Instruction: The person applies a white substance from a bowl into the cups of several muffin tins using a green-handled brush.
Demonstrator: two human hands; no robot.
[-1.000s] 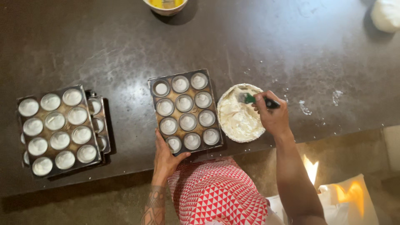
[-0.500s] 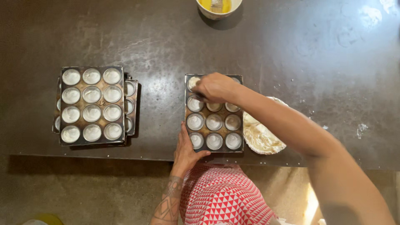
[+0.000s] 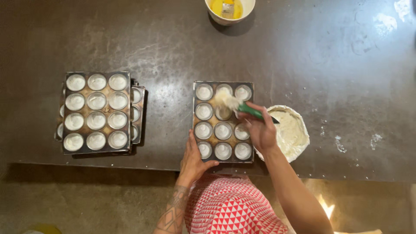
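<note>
The right hand (image 3: 261, 130) is closed round a green-handled spatula (image 3: 253, 112). Its batter-laden tip points left and away, over what looks like the still-unfilled middle cup of the baking tray (image 3: 223, 149). The left hand (image 3: 193, 158) lies spread, pressed on the tray's near-left corner by the worktop's near edge. The batter bowl (image 3: 297, 130) touches the tray's right side.

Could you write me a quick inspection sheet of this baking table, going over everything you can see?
Surface: dark table, floury smears at right.
Job's things: muffin tray, cups filled with white batter; green-handled spoon carrying batter over the tray; batter bowl beside it.
Clutter: stacked filled trays at left; small bowl of yellow liquid with a brush.
Hands: left hand steadies the tray's near edge; right hand grips the spoon.
Cables: nothing seen.
Surroundings: stone floor; red patterned garment.
</note>
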